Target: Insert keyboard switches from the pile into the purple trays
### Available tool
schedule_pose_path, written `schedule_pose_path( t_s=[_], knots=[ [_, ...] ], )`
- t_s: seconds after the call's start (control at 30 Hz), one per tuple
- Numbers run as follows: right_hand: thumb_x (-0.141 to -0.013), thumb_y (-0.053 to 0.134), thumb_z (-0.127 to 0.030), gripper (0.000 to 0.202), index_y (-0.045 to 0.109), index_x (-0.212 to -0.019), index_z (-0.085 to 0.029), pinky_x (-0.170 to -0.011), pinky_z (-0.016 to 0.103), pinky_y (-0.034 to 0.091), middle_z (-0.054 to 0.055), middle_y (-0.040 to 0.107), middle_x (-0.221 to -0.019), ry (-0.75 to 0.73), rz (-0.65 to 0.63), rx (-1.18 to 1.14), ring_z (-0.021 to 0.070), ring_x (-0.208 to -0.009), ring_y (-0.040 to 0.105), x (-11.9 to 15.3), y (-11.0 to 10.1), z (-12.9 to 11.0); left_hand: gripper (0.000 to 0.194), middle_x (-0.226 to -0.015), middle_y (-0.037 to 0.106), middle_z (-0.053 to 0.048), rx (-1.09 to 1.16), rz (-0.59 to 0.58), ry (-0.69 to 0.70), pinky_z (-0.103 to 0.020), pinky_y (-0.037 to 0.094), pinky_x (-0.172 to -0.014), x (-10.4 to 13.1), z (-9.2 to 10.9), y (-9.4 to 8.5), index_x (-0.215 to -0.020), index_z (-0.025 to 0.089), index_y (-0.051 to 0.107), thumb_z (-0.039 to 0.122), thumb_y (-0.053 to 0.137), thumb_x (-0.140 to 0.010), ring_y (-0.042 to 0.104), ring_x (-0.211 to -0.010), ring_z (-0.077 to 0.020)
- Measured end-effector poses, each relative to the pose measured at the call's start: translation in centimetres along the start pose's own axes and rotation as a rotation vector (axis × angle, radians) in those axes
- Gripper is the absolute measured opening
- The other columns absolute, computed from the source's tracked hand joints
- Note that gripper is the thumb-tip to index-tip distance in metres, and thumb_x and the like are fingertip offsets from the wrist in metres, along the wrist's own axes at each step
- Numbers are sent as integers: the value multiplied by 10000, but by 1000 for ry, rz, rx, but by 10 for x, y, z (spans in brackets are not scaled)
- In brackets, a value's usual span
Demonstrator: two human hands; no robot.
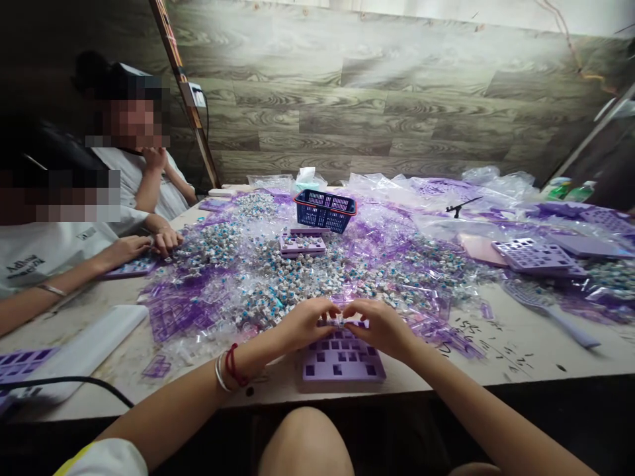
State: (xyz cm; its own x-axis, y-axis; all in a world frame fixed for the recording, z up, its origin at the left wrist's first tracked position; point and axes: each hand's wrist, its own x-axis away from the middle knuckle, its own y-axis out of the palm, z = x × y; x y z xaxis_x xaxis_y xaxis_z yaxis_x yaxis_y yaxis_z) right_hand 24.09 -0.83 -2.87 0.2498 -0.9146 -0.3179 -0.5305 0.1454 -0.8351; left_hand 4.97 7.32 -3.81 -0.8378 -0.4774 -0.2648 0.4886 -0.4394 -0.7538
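Note:
A purple plate with square openings [343, 372] lies near the table's front edge. Over its far end are both my hands, their fingertips almost meeting. My left hand [308, 322] is closed in a pinch, wearing a red band and a silver bangle at the wrist. From the right comes my right hand [380, 325], also pinched, with its fingertips at the plate's top rows. Whatever sits between the fingertips is too small to make out. Just beyond the hands spreads a heap of small white and blue pieces [307, 271].
A dark blue basket [325, 213] stands behind stacked purple plates [302, 244]. At right lie more plates [533, 254] and a pale scoop [560, 317]. Two people sit at left, one person's hands [166, 239] over the pieces. A black cable [74, 379] crosses the left front.

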Motion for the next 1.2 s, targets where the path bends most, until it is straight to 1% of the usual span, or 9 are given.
schedule_pose_path(
  t_s=[0.1, 0.2, 0.43, 0.6, 0.83, 1.0, 1.1, 1.2],
  knots=[
    [-750, 610, -110, 140, 622, -842, -215, -686, 263, 493, 25, 690, -867, -2, 5, -1, 167, -769, 638, 0, 1, -2, 292, -899, 656, -30, -2, -26, -3, -247, 443, -690, 0, 3, -3, -1009, 172, 601, 120, 628, -724, 588, -760, -157],
    [-745, 611, -114, 129, 624, -828, -212, -664, 249, 490, 21, 690, -838, -9, -4, -34, 157, -739, 634, -2, 3, -3, 275, -910, 657, -36, -26, -46, 26, -248, 440, -694, 0, 7, -7, -988, 171, 605, 123, 618, -718, 585, -763, -160],
    [-720, 619, -94, 137, 633, -797, -206, -653, 237, 473, 14, 692, -811, -21, -21, -62, 147, -720, 628, -4, 3, -3, 105, -810, 629, -16, -29, -17, -9, -225, 423, -641, -1, 7, -4, -879, 162, 608, 200, 618, -782, 564, -697, -138],
    [-737, 612, -98, 130, 637, -802, -208, -652, 234, 464, 13, 691, -807, -33, -32, -53, 142, -713, 621, -5, 1, -3, 115, -839, 634, -18, -94, 3, 26, -247, 431, -700, 0, 4, 0, -901, 173, 604, 183, 618, -788, 580, -762, -158],
    [-739, 642, -104, 117, 660, -797, -203, -660, 246, 468, 18, 708, -813, -42, -38, -28, 150, -710, 632, -5, 0, -3, 104, -895, 637, -40, -176, 2, 12, -273, 448, -753, 3, 11, 1, -920, 177, 604, 195, 598, -818, 591, -845, -189],
    [-731, 645, -83, 125, 689, -737, -200, -693, 247, 492, 23, 722, -829, -53, -78, -115, 155, -728, 659, -7, 1, 3, 103, -919, 636, -43, -233, 4, 31, -285, 450, -791, 3, 12, 3, -924, 180, 616, 192, 590, -826, 590, -882, -197],
    [-721, 626, -33, 177, 710, -738, -189, -706, 243, 495, 35, 725, -819, -51, -103, -149, 156, -729, 664, -9, 1, 4, 71, -895, 627, -39, -222, 6, -6, -288, 449, -796, 3, 14, 5, -888, 169, 615, 182, 591, -822, 583, -876, -196],
    [-705, 626, -10, 189, 717, -716, -175, -675, 235, 486, 41, 725, -778, -28, -129, -121, 155, -696, 658, -13, 0, 0, 35, -867, 612, -44, -208, 18, -50, -291, 447, -778, 3, 18, 7, -843, 153, 605, 168, 587, -817, 570, -870, -200]
  ],
)
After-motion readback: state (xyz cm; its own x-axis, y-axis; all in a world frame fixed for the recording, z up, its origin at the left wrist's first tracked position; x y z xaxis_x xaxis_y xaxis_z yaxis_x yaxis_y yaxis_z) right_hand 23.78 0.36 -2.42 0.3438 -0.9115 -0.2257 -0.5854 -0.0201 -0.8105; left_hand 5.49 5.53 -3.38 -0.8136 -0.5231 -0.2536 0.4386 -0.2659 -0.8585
